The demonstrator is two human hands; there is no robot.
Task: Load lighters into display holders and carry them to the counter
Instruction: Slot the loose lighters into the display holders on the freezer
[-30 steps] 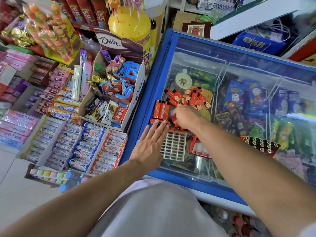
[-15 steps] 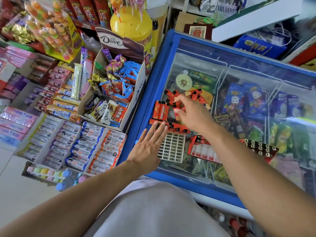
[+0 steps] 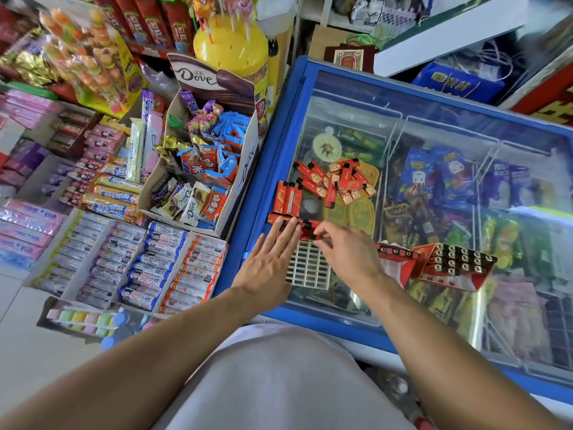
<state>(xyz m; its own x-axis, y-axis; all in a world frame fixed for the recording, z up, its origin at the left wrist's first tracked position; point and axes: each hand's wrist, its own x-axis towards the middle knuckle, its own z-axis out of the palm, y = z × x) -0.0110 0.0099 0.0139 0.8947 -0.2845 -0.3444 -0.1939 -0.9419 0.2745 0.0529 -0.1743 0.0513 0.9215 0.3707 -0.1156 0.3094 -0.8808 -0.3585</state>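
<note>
Centre of frame, on the freezer lid [image 3: 434,97]: right hand [image 3: 350,259] pinches a red lighter [image 3: 311,232] at the white grid holder [image 3: 307,268]; left hand [image 3: 266,268] lies flat, fingers [image 3: 286,234] straight, steadying the row. Lighters likely light, rigid, slick plastic; best pinched mid-body. Loose pile [image 3: 338,178] sits just above.

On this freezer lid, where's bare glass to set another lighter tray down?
Bare glass lies along the far edge of the blue-framed glass freezer lid, beyond the loose red lighters. Crowded near both hands: white grid holder and filled red display box.

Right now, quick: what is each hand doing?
Left hand: open, flat against the white grid holder.
Right hand: fingers pinch a red lighter.
</note>
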